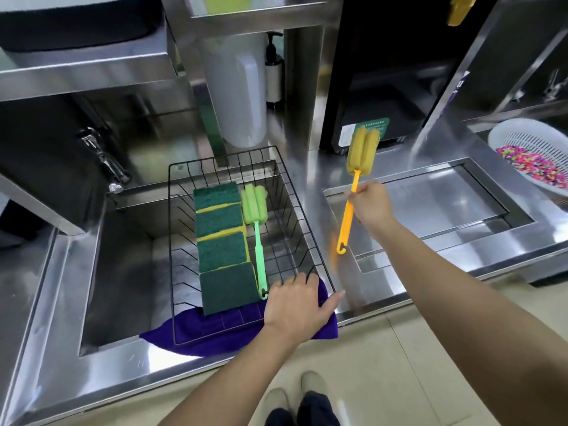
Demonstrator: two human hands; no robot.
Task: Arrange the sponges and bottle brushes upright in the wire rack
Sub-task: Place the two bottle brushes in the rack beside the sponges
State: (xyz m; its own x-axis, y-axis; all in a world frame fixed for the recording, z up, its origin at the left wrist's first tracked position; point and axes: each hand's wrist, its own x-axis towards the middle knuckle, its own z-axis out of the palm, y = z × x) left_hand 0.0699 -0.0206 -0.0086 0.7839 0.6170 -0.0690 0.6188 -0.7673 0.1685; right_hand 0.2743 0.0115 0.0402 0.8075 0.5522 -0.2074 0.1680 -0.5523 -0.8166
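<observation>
Black wire rack, thin dark grid lines. Four sponges inside, dark green scouring faces over yellow foam edges. Beside them a bottle brush, pale green foam head, mint-green handle. Second bottle brush, mustard-yellow foam head on a bright orange-yellow handle, with an orange smear of reflection on the steel below. Deep purple cloth under the rack's near end. Silvery grey stainless table, streaked with pale glare. White slotted colander at right, filled with speckled pink, green and yellow bits. Beige floor tiles; cream shoes, dark navy trouser cuffs.
</observation>
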